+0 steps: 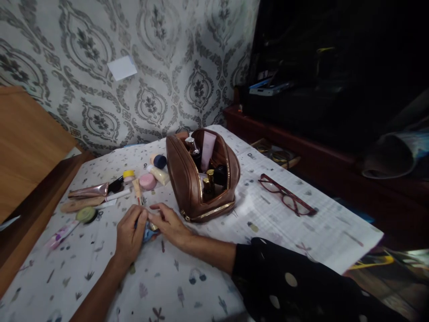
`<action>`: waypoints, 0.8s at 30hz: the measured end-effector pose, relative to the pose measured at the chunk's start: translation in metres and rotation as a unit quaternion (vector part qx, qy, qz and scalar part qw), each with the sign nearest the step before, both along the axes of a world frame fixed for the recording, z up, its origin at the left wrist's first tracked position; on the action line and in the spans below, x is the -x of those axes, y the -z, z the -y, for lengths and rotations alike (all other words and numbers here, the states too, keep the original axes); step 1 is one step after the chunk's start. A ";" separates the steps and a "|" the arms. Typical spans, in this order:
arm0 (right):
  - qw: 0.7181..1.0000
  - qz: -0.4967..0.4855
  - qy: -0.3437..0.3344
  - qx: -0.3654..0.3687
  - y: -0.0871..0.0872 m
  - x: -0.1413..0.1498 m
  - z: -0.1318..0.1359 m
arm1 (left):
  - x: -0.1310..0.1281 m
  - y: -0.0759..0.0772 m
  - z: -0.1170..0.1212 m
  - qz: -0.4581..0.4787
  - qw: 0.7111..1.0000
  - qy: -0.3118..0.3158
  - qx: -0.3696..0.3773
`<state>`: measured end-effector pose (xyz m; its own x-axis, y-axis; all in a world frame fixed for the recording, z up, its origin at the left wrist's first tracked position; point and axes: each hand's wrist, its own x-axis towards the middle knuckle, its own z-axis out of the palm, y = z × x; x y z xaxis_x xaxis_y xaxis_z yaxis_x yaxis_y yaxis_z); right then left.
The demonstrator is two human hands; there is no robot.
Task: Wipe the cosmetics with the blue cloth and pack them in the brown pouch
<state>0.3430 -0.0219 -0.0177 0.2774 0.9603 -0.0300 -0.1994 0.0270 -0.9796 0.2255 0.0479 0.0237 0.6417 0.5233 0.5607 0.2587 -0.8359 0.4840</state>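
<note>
Blue item, small, partly hidden: probably light, firmness unclear; best pinched at its sides. Hands together: left hand closed on it; right hand, grip unclear.

The held item is showing blue, the bag brown with gold zips. At left, one jar is showing pink, another green; at right, glasses dark red. The cloth is bearing motifs on white, the near sleeve pale dots on black, the far wall grey damask.
</note>
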 end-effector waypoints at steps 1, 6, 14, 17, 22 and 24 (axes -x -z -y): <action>0.999 0.040 0.011 0.003 0.000 -0.001 0.001 | 0.001 0.000 0.000 0.008 1.000 -0.001 -0.004; 0.985 0.158 -0.031 -0.061 0.000 -0.006 0.007 | 0.002 0.006 -0.001 0.000 0.997 0.067 -0.040; 0.988 0.081 -0.095 -0.090 0.007 -0.007 0.003 | 0.003 0.004 -0.002 -0.051 0.987 0.114 -0.097; 0.992 0.043 -0.092 -0.076 0.009 -0.005 0.003 | 0.004 0.003 -0.003 -0.055 0.991 0.092 -0.078; 0.994 0.008 -0.091 -0.061 0.007 -0.002 0.003 | 0.007 0.005 -0.007 -0.050 0.996 0.075 -0.014; 0.993 0.006 -0.103 -0.060 0.005 -0.002 0.004 | 0.007 0.005 -0.009 -0.041 0.996 0.079 0.016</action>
